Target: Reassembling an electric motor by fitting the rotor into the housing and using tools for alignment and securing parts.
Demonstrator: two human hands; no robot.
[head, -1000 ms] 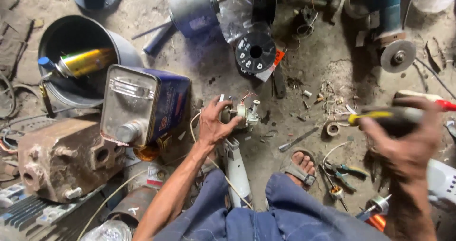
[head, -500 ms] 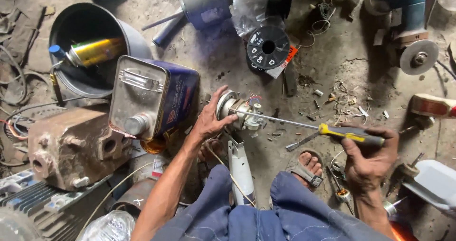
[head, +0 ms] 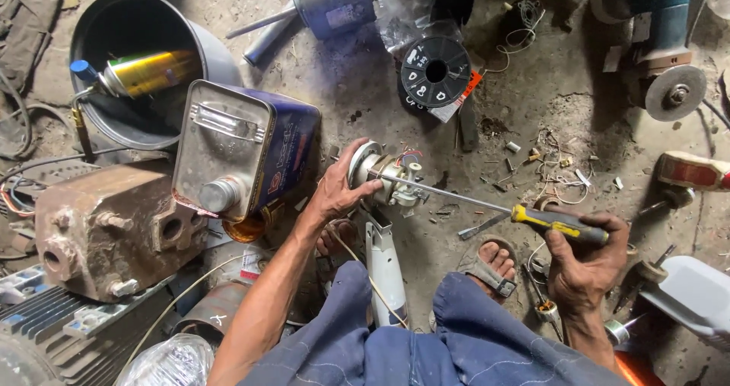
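- Small motor [head: 384, 174] stands on the dirt floor just right of the blue tin can [head: 243, 154], atop a white stand [head: 385, 268].
- Left hand [head: 338, 192] wraps closed around the motor.
- Right hand [head: 585, 260] grips a yellow-handled screwdriver [head: 559, 222], its tip at the motor.

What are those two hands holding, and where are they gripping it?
The left hand grips the small motor assembly by its round end. The right hand holds the screwdriver by its yellow-and-black handle.
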